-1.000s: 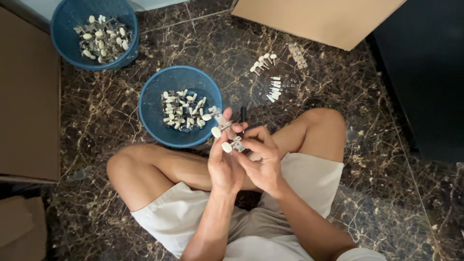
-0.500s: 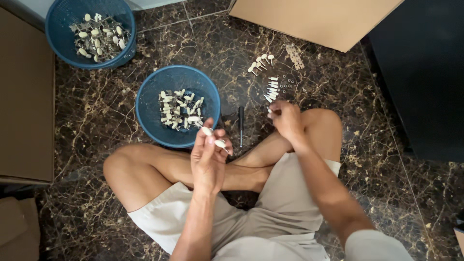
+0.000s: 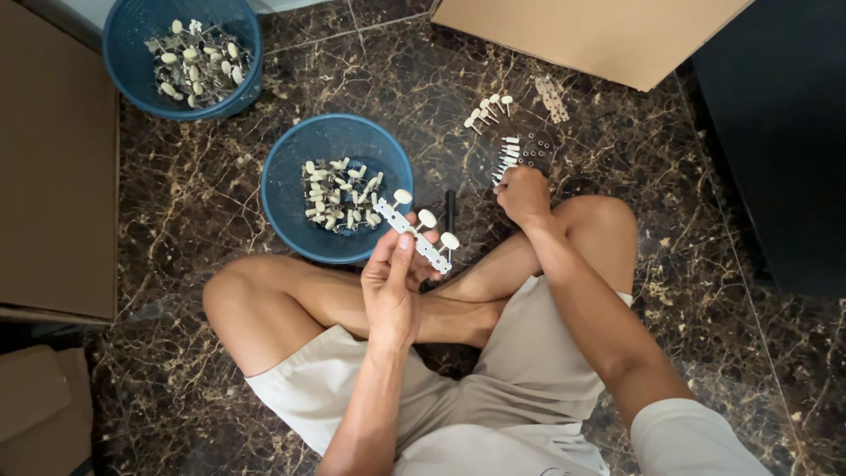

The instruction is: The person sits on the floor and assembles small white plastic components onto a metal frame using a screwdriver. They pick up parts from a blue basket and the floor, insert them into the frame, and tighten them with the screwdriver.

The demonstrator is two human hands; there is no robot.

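I sit cross-legged on a dark marbled floor. My left hand holds up a metal strip with three cream-knobbed pegs in front of the near blue basket. My right hand reaches down to the floor beside my knee, fingers curled at a row of small white pins; what it grips is hidden. A dark thin tool lies on the floor between the hands.
A second blue basket with similar peg parts stands at the far left. Loose cream-knobbed pegs and a metal plate lie near a cardboard box. Cardboard lines the left; a dark cabinet stands right.
The hands, together at my lap a second ago, have parted. My right hand has gone out to the pins on the floor. My left hand has kept the strip raised.
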